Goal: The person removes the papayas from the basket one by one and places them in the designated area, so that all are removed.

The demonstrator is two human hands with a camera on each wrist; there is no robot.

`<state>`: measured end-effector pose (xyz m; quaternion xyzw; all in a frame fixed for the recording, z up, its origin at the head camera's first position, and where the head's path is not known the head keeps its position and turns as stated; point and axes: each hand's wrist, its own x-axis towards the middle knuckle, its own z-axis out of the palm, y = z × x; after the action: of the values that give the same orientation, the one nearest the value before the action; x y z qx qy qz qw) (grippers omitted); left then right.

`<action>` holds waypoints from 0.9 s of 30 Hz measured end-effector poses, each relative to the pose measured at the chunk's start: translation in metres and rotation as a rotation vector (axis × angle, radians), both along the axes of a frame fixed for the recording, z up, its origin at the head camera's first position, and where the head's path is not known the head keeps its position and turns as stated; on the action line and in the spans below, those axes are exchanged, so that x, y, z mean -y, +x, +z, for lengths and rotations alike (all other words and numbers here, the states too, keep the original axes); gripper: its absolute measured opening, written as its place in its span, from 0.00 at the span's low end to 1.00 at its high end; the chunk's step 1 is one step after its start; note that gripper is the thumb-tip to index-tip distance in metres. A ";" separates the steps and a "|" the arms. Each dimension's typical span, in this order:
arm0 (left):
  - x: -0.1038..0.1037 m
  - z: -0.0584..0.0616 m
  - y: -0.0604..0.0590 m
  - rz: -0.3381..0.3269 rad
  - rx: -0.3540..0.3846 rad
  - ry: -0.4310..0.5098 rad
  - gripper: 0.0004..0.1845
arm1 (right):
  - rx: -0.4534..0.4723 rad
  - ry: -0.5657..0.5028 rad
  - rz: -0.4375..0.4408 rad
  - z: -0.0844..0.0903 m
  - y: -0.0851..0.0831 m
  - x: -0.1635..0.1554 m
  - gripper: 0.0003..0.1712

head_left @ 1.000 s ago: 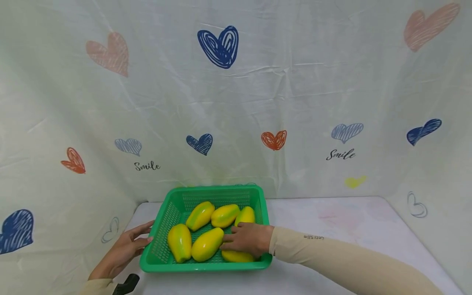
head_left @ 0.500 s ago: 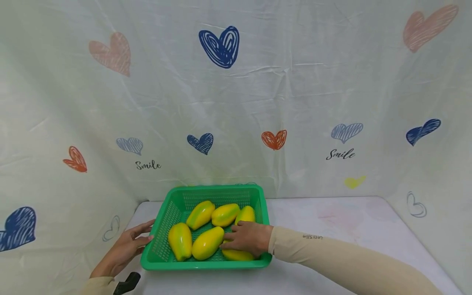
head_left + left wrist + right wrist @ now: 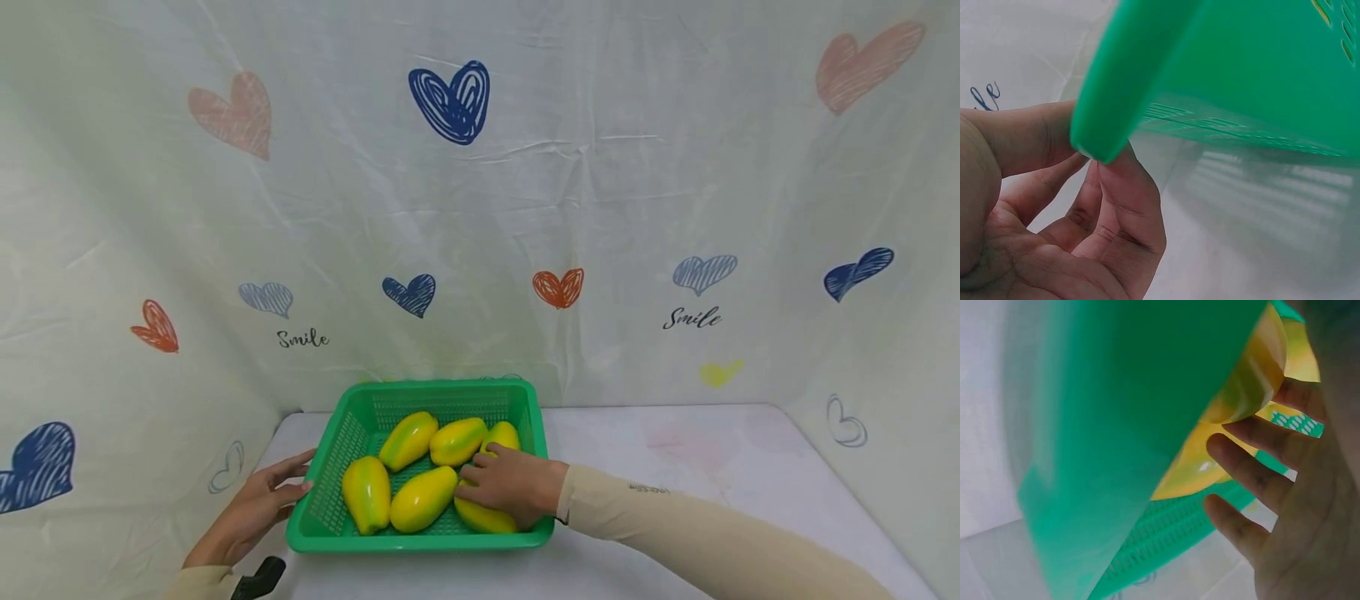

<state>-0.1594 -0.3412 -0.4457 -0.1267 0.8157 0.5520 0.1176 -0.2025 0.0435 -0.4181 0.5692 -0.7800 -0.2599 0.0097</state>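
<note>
A green plastic basket (image 3: 420,542) stands on the white table and holds several yellow-green papayas. My right hand (image 3: 510,487) lies inside it, on top of the near-right papaya (image 3: 483,521); in the right wrist view its spread fingers (image 3: 1254,450) touch that papaya (image 3: 1191,472) beside the basket wall (image 3: 1116,425). My left hand (image 3: 258,508) is outside the basket's left side. Its straight fingers (image 3: 1129,206) touch the rim (image 3: 1104,119) from below. Other papayas (image 3: 422,498) lie left of and behind my right hand.
The white table (image 3: 675,450) stretches to the right of the basket. A cloth printed with hearts (image 3: 480,208) hangs behind and on both sides. A small black object (image 3: 258,577) lies at the near left edge by my left wrist.
My right hand has shifted slightly further onto the near-right papaya. The left hand and the basket stay where they were.
</note>
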 end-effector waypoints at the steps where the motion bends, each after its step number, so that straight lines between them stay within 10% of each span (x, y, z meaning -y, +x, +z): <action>1: 0.000 0.000 0.000 0.001 0.000 -0.001 0.35 | -0.006 -0.011 0.003 0.000 0.000 -0.002 0.45; 27: 0.001 0.001 0.000 -0.018 -0.003 0.003 0.36 | 0.051 -0.423 -0.032 0.031 -0.001 -0.053 0.57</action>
<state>-0.1589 -0.3419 -0.4451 -0.1186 0.8162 0.5523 0.1214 -0.2034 0.0970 -0.3867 0.5482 -0.8262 -0.0759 0.1052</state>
